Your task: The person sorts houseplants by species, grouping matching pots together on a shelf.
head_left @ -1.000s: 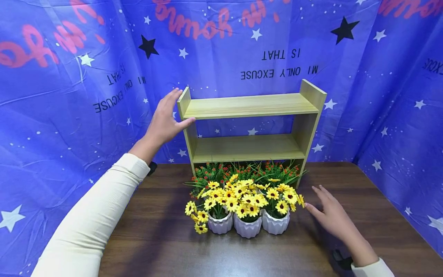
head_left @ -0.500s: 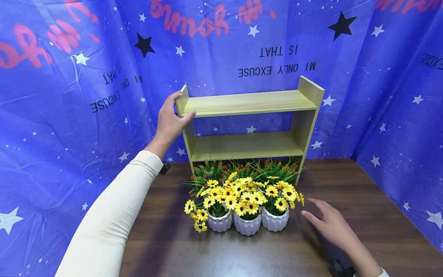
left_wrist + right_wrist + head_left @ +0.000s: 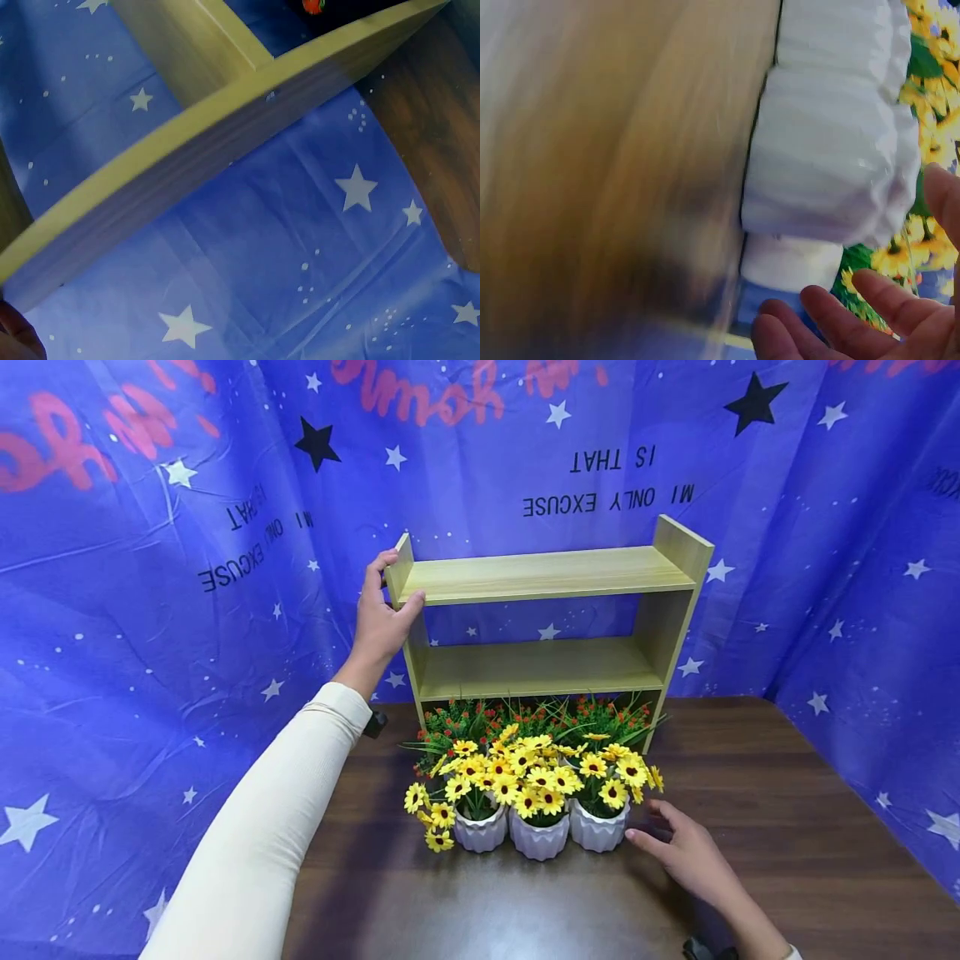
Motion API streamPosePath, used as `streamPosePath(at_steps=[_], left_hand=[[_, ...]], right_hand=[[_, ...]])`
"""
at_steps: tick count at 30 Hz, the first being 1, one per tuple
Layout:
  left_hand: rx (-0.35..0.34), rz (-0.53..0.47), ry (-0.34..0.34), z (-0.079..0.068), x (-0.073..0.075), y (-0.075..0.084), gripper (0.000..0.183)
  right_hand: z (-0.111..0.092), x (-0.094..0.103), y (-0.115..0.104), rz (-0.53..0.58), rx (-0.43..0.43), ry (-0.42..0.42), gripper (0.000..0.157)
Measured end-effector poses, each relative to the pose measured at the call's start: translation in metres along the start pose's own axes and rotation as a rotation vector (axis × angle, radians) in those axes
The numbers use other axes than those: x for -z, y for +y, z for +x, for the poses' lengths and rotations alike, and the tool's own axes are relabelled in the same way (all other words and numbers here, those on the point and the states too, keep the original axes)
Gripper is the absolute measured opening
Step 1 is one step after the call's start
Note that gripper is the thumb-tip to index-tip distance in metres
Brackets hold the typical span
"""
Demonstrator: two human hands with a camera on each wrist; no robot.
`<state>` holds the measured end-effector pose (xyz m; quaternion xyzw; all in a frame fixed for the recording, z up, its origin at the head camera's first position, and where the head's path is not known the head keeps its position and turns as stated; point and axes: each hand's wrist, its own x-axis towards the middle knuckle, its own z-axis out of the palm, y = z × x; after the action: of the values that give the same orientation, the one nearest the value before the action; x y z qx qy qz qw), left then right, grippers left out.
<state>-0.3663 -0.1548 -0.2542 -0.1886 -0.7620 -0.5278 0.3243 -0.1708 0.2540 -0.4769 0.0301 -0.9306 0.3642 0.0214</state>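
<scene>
Beside the right pot (image 3: 597, 831): right hand (image 3: 688, 853) free, row axis in line

Reference surface: the table (image 3: 750, 777). Near its back edge stands the shelf (image 3: 536, 572). In front of the shelf, the left pot (image 3: 480, 832), the middle pot (image 3: 538, 837) and the right pot, all white, form one row, each just beside the next. The long axis of the row runs left to right, roughly parallel to the table's back edge and to the shelf. Yellow flowers (image 3: 522, 761) rise above the row; red-flowered plants (image 3: 457, 727) show behind them at the shelf's lower level.

Right hand: fingers (image 3: 840, 315) parted and lightly bent, grasping nothing. From the fingertips, the right pot lies to the left, at the row's end. From where I stand, the thumb appears just beside the pot wall; the right wrist view is smeared, so contact cannot be confirmed.

Left hand (image 3: 380, 624): gripping the left panel (image 3: 405, 568) of the shelf, thumb at the front, other fingers toward the outer side. It is raised well apart from the pots.

Governing relation, as judged: the right hand is the nearer one. Its access to the right pot is from the row's end, along the long axis; the middle pot limits finger room on the far side.
</scene>
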Motion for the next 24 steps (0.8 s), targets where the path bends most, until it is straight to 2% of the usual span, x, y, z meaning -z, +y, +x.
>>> streamPosePath(at_steps=[3, 9, 14, 18, 24], left_hand=[[-0.011, -0.035, 0.026, 0.001, -0.004, 0.000, 0.060], [-0.019, -0.039, 0.055, 0.000, -0.008, -0.004, 0.059], [-0.064, -0.016, 0.102, -0.001, -0.014, -0.006, 0.059], [-0.068, 0.008, 0.114, -0.003, -0.014, -0.006, 0.059], [-0.071, 0.025, 0.108, -0.002, -0.013, -0.005, 0.059]], right_hand=[[0.004, -0.005, -0.003, 0.034, -0.006, 0.020, 0.065], [0.003, -0.016, -0.011, 0.129, -0.025, 0.033, 0.059], [0.003, -0.024, -0.015, 0.156, -0.061, 0.023, 0.073], [0.004, -0.034, -0.021, 0.197, -0.110, 0.024, 0.082], [0.012, -0.045, -0.027, 0.296, -0.132, 0.099, 0.082]])
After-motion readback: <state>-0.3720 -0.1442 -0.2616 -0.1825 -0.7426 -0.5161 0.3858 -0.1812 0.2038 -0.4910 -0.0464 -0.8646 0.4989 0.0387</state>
